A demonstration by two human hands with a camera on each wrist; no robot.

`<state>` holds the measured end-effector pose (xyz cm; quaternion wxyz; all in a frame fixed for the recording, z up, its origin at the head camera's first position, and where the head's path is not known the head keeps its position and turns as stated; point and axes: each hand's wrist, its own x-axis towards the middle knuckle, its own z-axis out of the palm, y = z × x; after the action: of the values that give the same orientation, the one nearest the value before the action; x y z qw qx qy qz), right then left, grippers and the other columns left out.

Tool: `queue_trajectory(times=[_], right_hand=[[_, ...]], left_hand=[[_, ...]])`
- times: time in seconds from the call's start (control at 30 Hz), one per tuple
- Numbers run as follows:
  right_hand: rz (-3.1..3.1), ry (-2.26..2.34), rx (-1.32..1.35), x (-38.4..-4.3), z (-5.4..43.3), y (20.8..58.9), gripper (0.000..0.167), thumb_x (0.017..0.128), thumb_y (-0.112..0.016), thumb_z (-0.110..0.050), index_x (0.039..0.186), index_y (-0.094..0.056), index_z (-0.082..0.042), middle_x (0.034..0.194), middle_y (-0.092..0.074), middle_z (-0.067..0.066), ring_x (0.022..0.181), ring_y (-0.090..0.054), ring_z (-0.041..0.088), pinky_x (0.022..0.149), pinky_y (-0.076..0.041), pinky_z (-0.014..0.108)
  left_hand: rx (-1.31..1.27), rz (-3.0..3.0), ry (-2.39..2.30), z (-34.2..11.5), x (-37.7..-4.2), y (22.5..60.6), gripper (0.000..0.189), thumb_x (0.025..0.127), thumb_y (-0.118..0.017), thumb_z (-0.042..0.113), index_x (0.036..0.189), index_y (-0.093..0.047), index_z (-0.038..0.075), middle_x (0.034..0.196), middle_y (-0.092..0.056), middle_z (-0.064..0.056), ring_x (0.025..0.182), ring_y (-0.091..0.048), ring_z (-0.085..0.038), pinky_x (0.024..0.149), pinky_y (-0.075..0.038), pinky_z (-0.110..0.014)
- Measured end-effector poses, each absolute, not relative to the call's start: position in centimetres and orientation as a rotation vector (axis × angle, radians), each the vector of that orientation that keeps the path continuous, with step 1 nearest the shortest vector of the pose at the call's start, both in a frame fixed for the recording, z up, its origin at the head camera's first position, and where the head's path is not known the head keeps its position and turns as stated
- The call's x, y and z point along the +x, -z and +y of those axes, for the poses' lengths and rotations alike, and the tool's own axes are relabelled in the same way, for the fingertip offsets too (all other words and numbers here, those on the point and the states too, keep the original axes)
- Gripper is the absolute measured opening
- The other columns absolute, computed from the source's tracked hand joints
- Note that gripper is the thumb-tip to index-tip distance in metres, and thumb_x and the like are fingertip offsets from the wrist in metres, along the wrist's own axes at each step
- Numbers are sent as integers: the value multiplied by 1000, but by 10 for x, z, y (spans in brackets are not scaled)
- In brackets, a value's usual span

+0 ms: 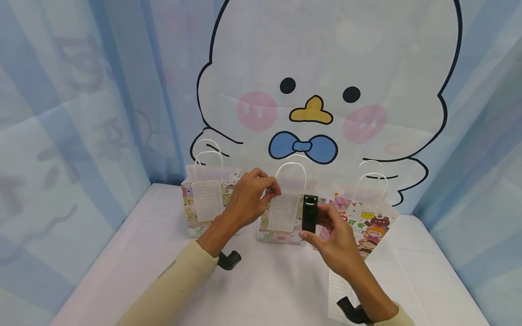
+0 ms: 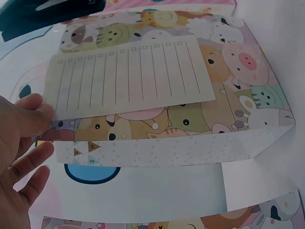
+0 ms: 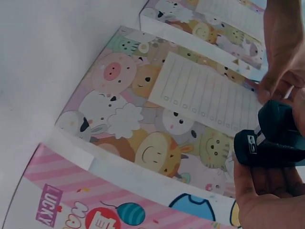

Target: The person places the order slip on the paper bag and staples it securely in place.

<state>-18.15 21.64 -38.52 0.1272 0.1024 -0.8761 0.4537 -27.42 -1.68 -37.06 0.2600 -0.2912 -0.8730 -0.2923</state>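
Left hand pinches the edge of a lined checkbox sheet over a cartoon-animal paper bag; dark stapler at upper left.

You face pale-blue backdrop, upper centre of frame, printed with white chick, yellow beak, blue bow tie. Striped curtains at left and right frame edges. White table, lower centre.

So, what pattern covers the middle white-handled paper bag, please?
Multicoloured cartoon animals cover the middle white-handled paper bag, best seen in the right wrist view.
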Motion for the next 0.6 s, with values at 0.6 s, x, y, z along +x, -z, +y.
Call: queue_trajectory(times=[0.6], right_hand=[[-2381,-1494,461,-222,187,352,60,90,-84,-8,141,-53,-5,138,-64,12,133,-63,29,118,-47,34]], left_hand=[[-792,-2371,769,-17,-274,370,8,94,-82,15,101,-81,19,95,-76,2,100,-62,-16,94,-57,-37]])
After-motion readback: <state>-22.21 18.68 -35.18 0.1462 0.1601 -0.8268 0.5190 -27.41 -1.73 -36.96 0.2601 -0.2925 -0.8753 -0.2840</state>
